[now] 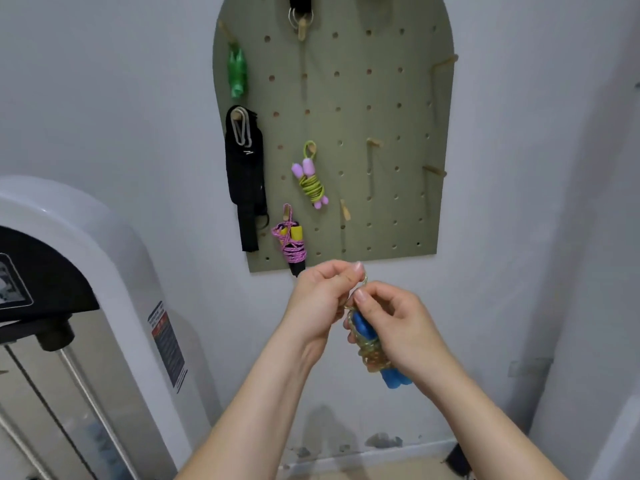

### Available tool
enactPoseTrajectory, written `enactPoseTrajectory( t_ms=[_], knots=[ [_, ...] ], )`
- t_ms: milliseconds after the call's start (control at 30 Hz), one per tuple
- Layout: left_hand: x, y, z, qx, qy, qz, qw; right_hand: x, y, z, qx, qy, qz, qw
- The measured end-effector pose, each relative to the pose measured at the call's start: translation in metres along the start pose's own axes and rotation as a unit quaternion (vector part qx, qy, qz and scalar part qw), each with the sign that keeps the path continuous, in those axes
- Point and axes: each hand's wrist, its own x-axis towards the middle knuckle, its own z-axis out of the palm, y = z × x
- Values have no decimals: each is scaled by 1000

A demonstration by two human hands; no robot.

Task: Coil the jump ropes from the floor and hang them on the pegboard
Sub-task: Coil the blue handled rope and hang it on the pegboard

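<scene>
Blue rope (367,344): clear, amber-tinted cord wound round two blue handles, held in front of the wall just below the pegboard (381,116), tilted with the handle ends down and to the right. Right hand (398,327): fingers curled round the bundle, thumb tip at its upper end. Left hand (322,292): fingers curled, pinching the cord loop (362,278) that stands up from the top of the bundle. Pegboard: olive, arch-topped, fixed to a pale wall. Green rope (311,181): coiled round lilac handles, hanging by its loop from a peg near the board's middle. Pink rope (291,242): coiled round yellow-and-black handles, hanging from a peg at the lower left, its end reaching past the bottom edge. Black straps (244,178): hanging with metal clips from a peg at the left edge. Green bundle (237,72): on a peg above the straps. Black item with rings (300,8): top centre, partly cut off. Wooden pegs, right half: one (374,143) near the middle, one (434,171) at the right. Gym machine (69,271): white shroud with label, at left.
</scene>
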Motion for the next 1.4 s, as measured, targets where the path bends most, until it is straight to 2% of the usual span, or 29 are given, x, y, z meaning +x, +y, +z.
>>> enactPoseTrajectory(
  t_ms=[67, 267, 467, 667, 833, 1000, 1267, 1333, 1400],
  knots=[
    [26, 3, -1, 41, -9, 11, 999, 23, 5, -2, -5, 20, 7, 1000],
    [121, -8, -26, 79, -36, -7, 996, 111, 28, -6, 130, 11, 98, 987],
    [231, -40, -62, 57, -73, -12, 996, 214, 65, -9, 185, 74, 132, 971],
    [308, -73, -68, 84, -15, 28, 996, 284, 110, -11, 195, 131, 144, 961],
    [349, -90, -70, 108, -15, 63, 992, 322, 140, -7, 221, 183, 125, 950],
    [377, -103, -74, 132, 12, 92, 987, 350, 154, -7, 227, 189, 131, 947],
    [399, -117, -80, 274, 100, 217, 932, 397, 166, -17, 187, 222, 142, 946],
    [402, -120, -83, 344, 93, 235, 905, 406, 168, -20, 200, 233, 132, 942],
    [403, -122, -84, 412, 50, 221, 883, 413, 168, -20, 206, 253, 118, 938]
  ],
)
